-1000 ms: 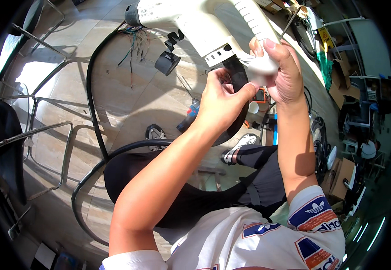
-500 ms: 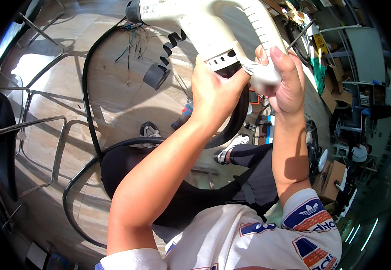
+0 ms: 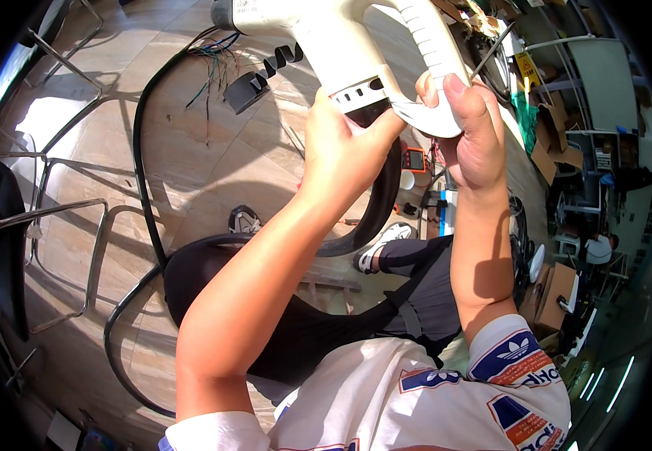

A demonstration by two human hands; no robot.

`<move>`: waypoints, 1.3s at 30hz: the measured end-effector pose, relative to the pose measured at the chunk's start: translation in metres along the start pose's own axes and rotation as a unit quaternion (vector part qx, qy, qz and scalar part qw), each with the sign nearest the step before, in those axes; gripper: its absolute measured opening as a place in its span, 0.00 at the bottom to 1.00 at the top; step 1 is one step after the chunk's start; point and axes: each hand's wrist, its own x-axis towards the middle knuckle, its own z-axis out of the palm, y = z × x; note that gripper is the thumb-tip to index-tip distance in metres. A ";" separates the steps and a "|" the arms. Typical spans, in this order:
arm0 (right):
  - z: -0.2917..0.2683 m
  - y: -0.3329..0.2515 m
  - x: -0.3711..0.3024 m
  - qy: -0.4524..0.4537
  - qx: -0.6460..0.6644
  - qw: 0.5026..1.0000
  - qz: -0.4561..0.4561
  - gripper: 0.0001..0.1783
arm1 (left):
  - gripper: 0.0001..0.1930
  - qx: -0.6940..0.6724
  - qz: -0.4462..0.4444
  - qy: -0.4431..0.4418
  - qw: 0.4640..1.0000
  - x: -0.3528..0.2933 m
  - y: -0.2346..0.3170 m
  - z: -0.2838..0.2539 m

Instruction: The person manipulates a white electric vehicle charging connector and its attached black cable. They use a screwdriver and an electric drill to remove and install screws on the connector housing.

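Both my hands hold a cream-white charging gun [image 3: 333,43] at the top of the view. It has a black round nose, a looped handle with a ridged grip [image 3: 427,41], and a thick black cable [image 3: 377,218] below it. My left hand [image 3: 341,146] is closed round the lower body, just under a white slotted strip [image 3: 357,93]. My right hand [image 3: 474,135] grips the lower end of the looped handle, thumb up and fingers curled behind it. A dark opening shows between the strip and my left thumb.
A black cap on a coiled strap [image 3: 245,93] hangs left of the gun. Loose coloured wires [image 3: 212,68] lie beyond it. Metal-framed chairs [image 3: 40,214] stand at left. An orange meter [image 3: 414,159] and white cup [image 3: 407,180] are below the gun; cardboard boxes [image 3: 544,143] are at right.
The gun and my left hand have shifted slightly left and down. The hanging cap has swung left and up. The handle's lower end looks sharper now, and both grips stay closed.
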 end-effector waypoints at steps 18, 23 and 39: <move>-0.027 0.012 -0.013 0.023 0.041 0.999 0.001 0.21 | 0.17 0.106 0.046 -0.081 0.990 -0.006 -0.035 -0.006; -0.026 0.012 -0.011 0.029 0.031 0.999 -0.007 0.22 | 0.16 0.101 0.045 -0.110 0.988 -0.005 -0.035 -0.011; 0.013 -0.018 0.011 0.091 -0.014 0.994 -0.065 0.25 | 0.24 -0.093 -0.013 -0.182 0.979 0.002 0.007 -0.021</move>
